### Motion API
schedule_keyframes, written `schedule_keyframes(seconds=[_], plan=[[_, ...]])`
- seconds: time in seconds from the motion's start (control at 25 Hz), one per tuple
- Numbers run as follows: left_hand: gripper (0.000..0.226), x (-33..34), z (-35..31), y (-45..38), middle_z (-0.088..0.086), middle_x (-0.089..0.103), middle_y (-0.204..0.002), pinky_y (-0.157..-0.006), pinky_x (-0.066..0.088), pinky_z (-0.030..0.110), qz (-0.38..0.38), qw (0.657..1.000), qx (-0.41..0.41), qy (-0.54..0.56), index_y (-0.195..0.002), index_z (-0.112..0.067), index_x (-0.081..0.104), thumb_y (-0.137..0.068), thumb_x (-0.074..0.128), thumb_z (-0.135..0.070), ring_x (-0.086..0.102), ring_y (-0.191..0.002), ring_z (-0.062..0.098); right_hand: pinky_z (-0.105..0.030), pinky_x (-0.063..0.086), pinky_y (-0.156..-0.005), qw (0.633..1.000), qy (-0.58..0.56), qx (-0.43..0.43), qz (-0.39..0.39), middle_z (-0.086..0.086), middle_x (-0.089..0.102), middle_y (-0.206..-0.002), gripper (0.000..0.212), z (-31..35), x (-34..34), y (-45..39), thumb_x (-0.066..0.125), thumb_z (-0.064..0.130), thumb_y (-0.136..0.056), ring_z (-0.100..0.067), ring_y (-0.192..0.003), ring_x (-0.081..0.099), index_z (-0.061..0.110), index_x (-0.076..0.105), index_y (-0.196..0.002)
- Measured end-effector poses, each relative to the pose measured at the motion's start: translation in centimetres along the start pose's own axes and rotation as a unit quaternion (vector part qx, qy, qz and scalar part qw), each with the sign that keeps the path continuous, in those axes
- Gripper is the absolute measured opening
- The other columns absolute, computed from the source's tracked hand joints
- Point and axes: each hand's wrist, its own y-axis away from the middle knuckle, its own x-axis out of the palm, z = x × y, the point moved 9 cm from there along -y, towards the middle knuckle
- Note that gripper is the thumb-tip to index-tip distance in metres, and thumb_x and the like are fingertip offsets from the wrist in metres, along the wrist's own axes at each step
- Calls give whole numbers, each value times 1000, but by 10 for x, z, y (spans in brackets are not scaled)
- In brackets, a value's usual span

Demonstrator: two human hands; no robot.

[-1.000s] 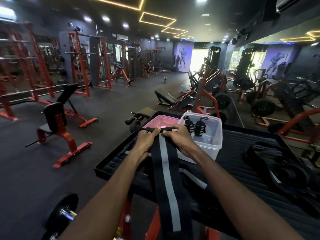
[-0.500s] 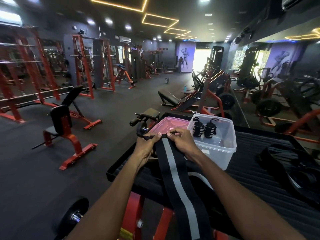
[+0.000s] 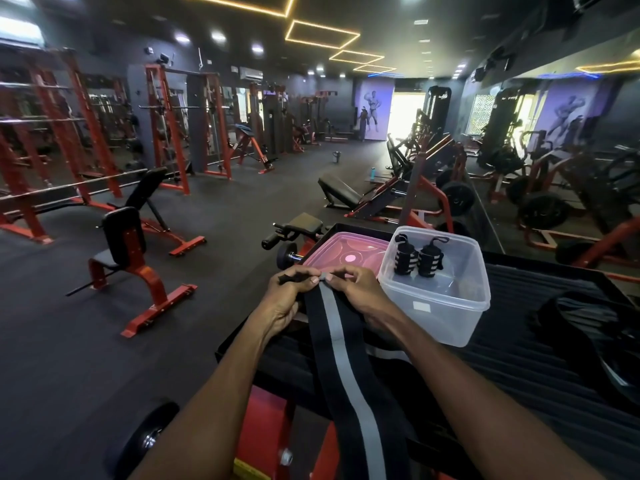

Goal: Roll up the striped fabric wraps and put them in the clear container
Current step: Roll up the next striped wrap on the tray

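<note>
Head view: no legible writing anywhere. The clear container (image 3: 436, 299) has a small white label on its front wall, too blurred to read; wall posters at the far end show figures, no text I can make out.

Left hand (image 3: 287, 296) and right hand (image 3: 356, 289) sit close together, both pinching the top end of a striped fabric wrap (image 3: 343, 368) — black with one grey stripe down the middle. The rest of it hangs loose toward the camera, not rolled.

Two rolled wraps (image 3: 417, 259) stand upright side by side at the back of the container (loops sticking up). A pink lid (image 3: 341, 249) lies flat just left of the container.

Surface: black ribbed tray (image 3: 519, 368) on a red frame; container and lid rest on it. A dark strap pile (image 3: 588, 334) lies on its right side, details unclear.

Room: gym — dark rubber floor, red racks and benches, mirrored right wall, yellow line lights on a black ceiling.
</note>
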Motion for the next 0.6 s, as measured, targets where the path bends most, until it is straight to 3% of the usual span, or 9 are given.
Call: schedule_keyframes(seconds=[0.12, 0.2, 0.32, 0.4, 0.48, 0.6], plan=[[17, -5, 8, -4, 11, 71, -99, -66, 60, 40, -5, 1000, -7, -18, -98, -9, 71, -87, 66, 2, 68, -90, 24, -10, 48, -69, 1000, 5, -23, 3, 9, 71, -85, 15, 4, 0, -4, 68, 4, -90, 6, -74, 64, 18, 73, -90], [15, -7, 16, -6, 15, 71, -101, -62, 58, 37, -13, 1000, -19, -6, -103, -6, 71, -88, 68, -5, 68, -91, 28, -8, 46, -69, 999, 21, -44, -9, 12, 69, -84, 27, 3, -1, -6, 66, -4, -89, 12, -72, 63, 22, 70, -85], [13, -12, 14, -10, 10, 75, -102, -71, 58, 33, -39, 993, 26, -110, -99, -6, 76, -87, 71, -5, 69, -97, 23, -21, 50, -81, 996, 50, -66, -23, 4, 69, -88, 30, -9, 2, -8, 64, -11, -85, -1, -85, 66, 19, 68, -83], [16, -14, 7, -12, 10, 75, -104, -84, 57, 30, -53, 985, 66, -149, -98, -5, 77, -84, 71, 2, 68, -99, 18, -27, 53, -86, 997, 28, -65, -23, -1, 71, -92, 23, -14, 3, -10, 65, -7, -86, -11, -91, 67, 16, 70, -87], [20, -16, 2, -12, 14, 74, -106, -92, 54, 27, -62, 983, 90, -146, -98, -2, 77, -82, 70, 8, 68, -100, 18, -18, 51, -80, 999, 15, -45, -15, 4, 72, -87, 13, -12, 3, -12, 66, 7, -92, -3, -83, 65, 18, 72, -88], [19, -11, 1, -12, 15, 73, -105, -94, 54, 30, -39, 986, 101, -126, -97, -1, 75, -81, 69, 9, 68, -102, 22, -7, 43, -68, 996, 45, -62, -38, 11, 68, -77, 21, -3, -3, -12, 64, 14, -95, 11, -68, 59, 25, 70, -78]])
